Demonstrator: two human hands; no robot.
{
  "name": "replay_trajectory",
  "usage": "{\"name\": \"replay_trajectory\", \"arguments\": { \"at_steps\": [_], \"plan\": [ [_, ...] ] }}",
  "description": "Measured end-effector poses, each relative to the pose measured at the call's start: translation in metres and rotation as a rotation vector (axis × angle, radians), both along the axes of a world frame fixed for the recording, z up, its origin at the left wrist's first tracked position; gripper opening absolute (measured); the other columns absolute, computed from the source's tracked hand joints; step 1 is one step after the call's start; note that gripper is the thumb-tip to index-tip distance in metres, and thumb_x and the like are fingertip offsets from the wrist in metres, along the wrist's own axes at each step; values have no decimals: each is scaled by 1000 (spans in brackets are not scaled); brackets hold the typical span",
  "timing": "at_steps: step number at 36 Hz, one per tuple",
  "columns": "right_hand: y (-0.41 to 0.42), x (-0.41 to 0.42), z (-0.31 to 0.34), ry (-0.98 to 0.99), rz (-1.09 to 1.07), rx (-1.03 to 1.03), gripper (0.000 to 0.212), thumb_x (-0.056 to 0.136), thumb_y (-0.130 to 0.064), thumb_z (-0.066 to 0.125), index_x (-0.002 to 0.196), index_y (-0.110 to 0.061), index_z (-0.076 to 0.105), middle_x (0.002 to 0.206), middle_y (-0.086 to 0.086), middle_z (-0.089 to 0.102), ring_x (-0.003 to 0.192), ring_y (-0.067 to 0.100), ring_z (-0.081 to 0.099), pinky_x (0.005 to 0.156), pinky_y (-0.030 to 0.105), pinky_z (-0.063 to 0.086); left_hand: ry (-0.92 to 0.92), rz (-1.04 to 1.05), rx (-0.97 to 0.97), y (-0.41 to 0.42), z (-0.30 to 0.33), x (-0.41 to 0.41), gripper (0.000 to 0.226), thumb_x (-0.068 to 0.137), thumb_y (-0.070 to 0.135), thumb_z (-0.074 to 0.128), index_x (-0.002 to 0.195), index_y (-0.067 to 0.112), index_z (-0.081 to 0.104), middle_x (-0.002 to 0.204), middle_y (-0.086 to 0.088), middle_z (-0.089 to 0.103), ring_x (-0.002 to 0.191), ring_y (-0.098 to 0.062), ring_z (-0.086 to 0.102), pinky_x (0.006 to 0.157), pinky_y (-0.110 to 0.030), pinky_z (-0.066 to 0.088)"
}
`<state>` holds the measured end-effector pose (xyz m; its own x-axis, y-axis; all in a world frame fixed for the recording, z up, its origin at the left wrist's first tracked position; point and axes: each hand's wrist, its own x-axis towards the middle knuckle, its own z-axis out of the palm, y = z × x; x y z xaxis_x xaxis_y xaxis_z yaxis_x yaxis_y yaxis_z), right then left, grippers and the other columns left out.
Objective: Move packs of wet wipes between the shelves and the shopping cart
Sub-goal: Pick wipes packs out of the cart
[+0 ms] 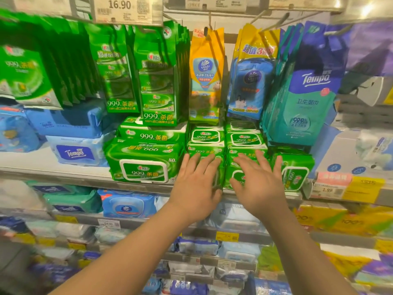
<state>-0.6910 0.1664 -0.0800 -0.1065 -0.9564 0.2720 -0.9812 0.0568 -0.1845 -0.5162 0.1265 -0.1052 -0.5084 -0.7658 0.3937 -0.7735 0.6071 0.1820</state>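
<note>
Small green wet wipe packs stand in two stacks on the middle shelf [63, 177]. My left hand [196, 188] reaches out with straight, spread fingers against the front of the left stack [205, 138]. My right hand [258, 184] is spread the same way over the front of the right stack [244, 139]. Neither hand grips a pack. A large green 80-sheet pack [144, 165] lies to the left of them. Another small green pack [296, 173] stands tilted to the right. No shopping cart is in view.
Green, yellow and blue hanging packs [206, 77] dangle from hooks just above the stacks. A teal Tempo pack [306, 103] hangs at the right. Blue and white Tempo packs [76, 152] lie at the left. Lower shelves hold more wipes and yellow packs [340, 222].
</note>
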Motion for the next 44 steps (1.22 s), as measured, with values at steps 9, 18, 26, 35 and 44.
{"name": "replay_trajectory", "arguments": {
  "at_steps": [9,18,26,35,44],
  "plan": [
    [5,35,4,-217,79,-86,58,97,-41,57,147,-14,48,155,8,44,145,28,36,123,43,24,197,9,44,25,0,42,71,94,54,51,154,17,39,157,0,40,149,-24,26,125,-40,21],
    [17,110,31,-93,101,86,66,99,-48,49,156,-17,32,166,4,23,155,23,14,126,41,5,240,129,36,47,3,114,77,91,64,47,154,21,38,156,4,41,148,-21,25,124,-46,24],
    [15,236,39,-31,196,98,69,97,-51,53,154,-18,36,164,4,28,154,22,19,126,42,6,231,419,96,57,7,250,95,85,79,26,158,18,32,164,-2,33,153,-26,21,127,-43,14],
    [6,427,28,16,408,115,68,92,-56,53,148,-18,45,156,4,42,147,23,33,123,46,21,231,719,114,96,-3,435,85,84,75,38,143,15,51,142,-4,54,133,-29,45,115,-44,33],
    [19,599,23,70,678,187,54,96,-51,51,140,-22,51,146,1,51,136,25,43,117,44,28,267,1045,217,158,-10,593,87,91,74,43,159,21,28,165,3,27,152,-23,18,126,-37,10]
  ]
}}
